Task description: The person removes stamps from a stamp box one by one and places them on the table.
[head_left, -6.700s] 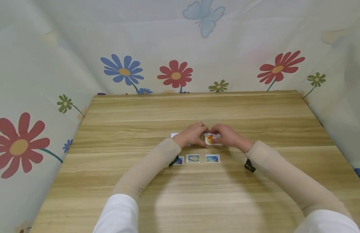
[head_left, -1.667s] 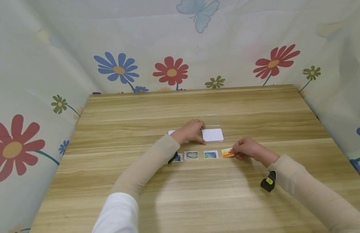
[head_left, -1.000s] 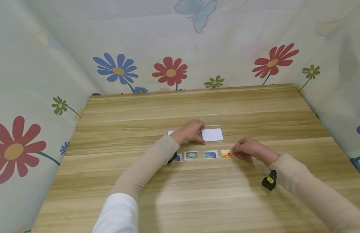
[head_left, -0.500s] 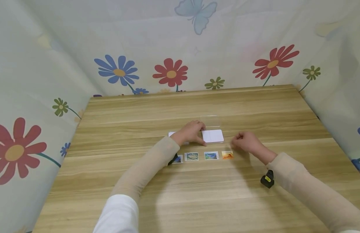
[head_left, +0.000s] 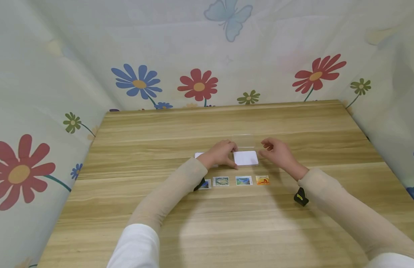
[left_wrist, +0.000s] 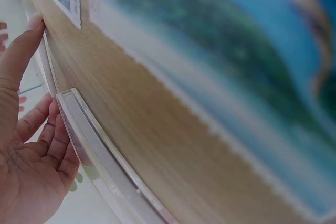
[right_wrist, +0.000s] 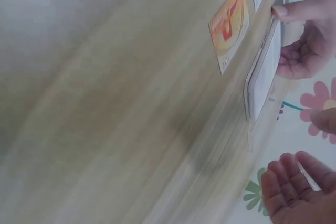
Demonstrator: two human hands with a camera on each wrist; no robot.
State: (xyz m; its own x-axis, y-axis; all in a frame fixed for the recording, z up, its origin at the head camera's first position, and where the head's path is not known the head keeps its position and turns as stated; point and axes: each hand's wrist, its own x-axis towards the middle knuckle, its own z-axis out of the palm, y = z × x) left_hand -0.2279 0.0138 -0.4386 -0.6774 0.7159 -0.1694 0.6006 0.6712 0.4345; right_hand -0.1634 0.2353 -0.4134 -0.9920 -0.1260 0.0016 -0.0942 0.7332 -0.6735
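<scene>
My left hand (head_left: 220,154) grips the left end of a clear plastic case (head_left: 245,158) with a white insert, thumb at its front corner and fingers at the back. The case's transparent lid (head_left: 243,140) lies opened out behind it. My right hand (head_left: 277,152), fingers loosely bent and holding nothing, hovers just right of the case. In front lie an orange stamp (head_left: 262,180), a blue-green stamp (head_left: 244,181) and a stamp with an oval picture (head_left: 221,181), in a row. Another blue stamp (head_left: 205,184) is partly hidden by the left wrist camera.
A second clear case (left_wrist: 97,150) lies under the left hand and forearm, mostly hidden in the head view. The wooden table (head_left: 153,130) meets a flowered cloth (head_left: 267,48) at the back and sides.
Earlier, my right hand took the orange stamp off the case and laid it at the row's right end. It has since released it and moved back toward the case. The left hand stays put.
</scene>
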